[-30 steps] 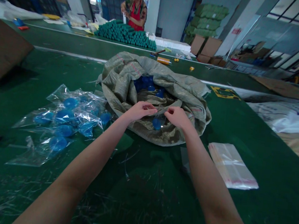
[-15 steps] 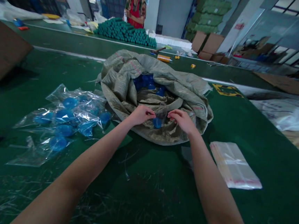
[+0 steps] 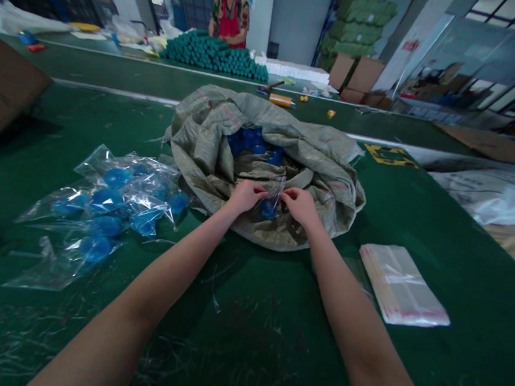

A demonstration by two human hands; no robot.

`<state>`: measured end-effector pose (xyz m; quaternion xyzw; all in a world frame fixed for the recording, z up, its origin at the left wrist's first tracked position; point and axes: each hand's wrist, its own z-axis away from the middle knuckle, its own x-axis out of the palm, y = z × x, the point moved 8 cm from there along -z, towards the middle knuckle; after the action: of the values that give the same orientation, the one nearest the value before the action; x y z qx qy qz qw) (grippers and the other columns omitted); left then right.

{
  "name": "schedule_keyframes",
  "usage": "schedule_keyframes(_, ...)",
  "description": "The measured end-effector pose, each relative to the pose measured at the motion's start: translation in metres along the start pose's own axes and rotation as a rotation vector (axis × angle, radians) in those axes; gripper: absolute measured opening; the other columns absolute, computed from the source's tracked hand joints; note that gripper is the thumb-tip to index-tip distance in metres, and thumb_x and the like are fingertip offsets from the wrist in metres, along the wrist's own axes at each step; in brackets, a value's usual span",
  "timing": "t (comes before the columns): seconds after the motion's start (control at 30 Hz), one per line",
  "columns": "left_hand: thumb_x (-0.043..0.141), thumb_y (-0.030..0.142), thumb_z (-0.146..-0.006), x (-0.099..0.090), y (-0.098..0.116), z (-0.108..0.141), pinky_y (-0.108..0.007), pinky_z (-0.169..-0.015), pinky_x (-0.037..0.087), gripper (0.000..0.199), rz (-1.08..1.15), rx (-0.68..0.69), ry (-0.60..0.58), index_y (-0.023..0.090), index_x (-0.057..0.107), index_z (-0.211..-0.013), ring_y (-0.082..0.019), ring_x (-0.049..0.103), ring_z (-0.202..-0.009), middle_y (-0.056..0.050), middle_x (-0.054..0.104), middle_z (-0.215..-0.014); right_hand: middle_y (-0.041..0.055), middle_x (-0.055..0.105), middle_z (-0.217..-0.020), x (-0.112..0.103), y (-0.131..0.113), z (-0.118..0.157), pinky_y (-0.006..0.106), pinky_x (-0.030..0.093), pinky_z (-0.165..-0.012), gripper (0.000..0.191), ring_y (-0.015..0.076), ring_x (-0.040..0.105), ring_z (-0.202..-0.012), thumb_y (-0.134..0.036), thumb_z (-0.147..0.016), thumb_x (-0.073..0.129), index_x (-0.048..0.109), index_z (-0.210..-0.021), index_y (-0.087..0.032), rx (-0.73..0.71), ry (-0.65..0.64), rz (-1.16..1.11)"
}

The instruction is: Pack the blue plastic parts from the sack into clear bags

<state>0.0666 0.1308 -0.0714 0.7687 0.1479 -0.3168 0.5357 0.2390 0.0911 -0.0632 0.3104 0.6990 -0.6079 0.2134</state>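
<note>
A clear plastic bag (image 3: 278, 187) with a round blue piece (image 3: 267, 209) in its lower part hangs between my hands, over the near rim of a woven sack (image 3: 333, 157). My left hand (image 3: 248, 196) pinches the bag's left side. On its right side, the fingers of my right hand (image 3: 298, 204) are closed on the plastic. More blue pieces (image 3: 253, 141) lie inside the sack's opening. To the left is a pile of clear bags with blue pieces (image 3: 111, 199). A stack of flat clear bags (image 3: 405, 285) lies to the right of my right forearm.
The green table (image 3: 235, 347) carries scraps of clear plastic near its front. A brown cardboard box (image 3: 9, 87) stands at left. Across the far bench, a person in a red apron (image 3: 230, 19) is behind a heap of green rolls (image 3: 213, 55). White sacks (image 3: 496, 193) lie at right.
My right hand has come left, closer to my left hand, and the bag's plastic now stands up between them. The person across the bench has lowered a hand.
</note>
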Motion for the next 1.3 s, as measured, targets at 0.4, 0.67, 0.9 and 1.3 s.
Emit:
schedule_keyframes(0.4, 0.065, 0.035, -0.080, -0.023, -0.009, 0.012, -0.028, -0.075, 0.048, 0.021, 0.351, -0.103, 0.267, 0.016, 0.074, -0.086, -0.016, 0.062, -0.075, -0.004, 0.072, -0.083, 0.0068, 0.067, -0.088, -0.035, -0.028, 0.018, 0.029, 0.046, -0.078, 0.018, 0.0179, 0.060, -0.081, -0.029, -0.088, 0.052, 0.064, -0.085, -0.016, -0.146, 0.261, -0.026)
schedule_keyframes(0.67, 0.061, 0.035, -0.082, -0.032, 0.000, 0.026, -0.027, -0.079, 0.048, 0.021, 0.482, -0.043, 0.422, 0.016, 0.069, -0.087, -0.016, 0.061, -0.082, -0.004, 0.070, -0.088, 0.0080, 0.064, -0.094, -0.047, -0.047, 0.030, 0.029, 0.047, -0.078, 0.017, 0.0193, 0.059, -0.089, -0.031, -0.090, 0.049, 0.059, -0.085, -0.018, -0.234, 0.312, -0.079)
schedule_keyframes(0.9, 0.060, 0.036, -0.084, -0.025, 0.002, 0.032, -0.027, -0.078, 0.049, 0.019, 0.606, 0.011, 0.362, 0.016, 0.062, -0.082, -0.016, 0.062, -0.083, -0.004, 0.069, -0.087, 0.0078, 0.067, -0.090, -0.040, -0.031, 0.031, 0.032, 0.050, -0.080, 0.019, 0.0199, 0.062, -0.084, -0.036, -0.086, 0.052, 0.059, -0.085, -0.018, -0.147, 0.268, -0.178)
schedule_keyframes(1.3, 0.047, 0.030, -0.094, -0.005, -0.011, 0.035, -0.027, -0.073, 0.051, 0.014, 0.565, -0.187, 0.343, 0.018, 0.054, -0.089, -0.016, 0.066, -0.085, -0.005, 0.070, -0.091, 0.0048, 0.070, -0.088, 0.019, 0.010, 0.032, 0.031, 0.058, -0.073, 0.024, 0.0162, 0.069, -0.077, -0.039, -0.085, 0.057, 0.054, -0.099, -0.020, 0.170, 0.030, -0.684)
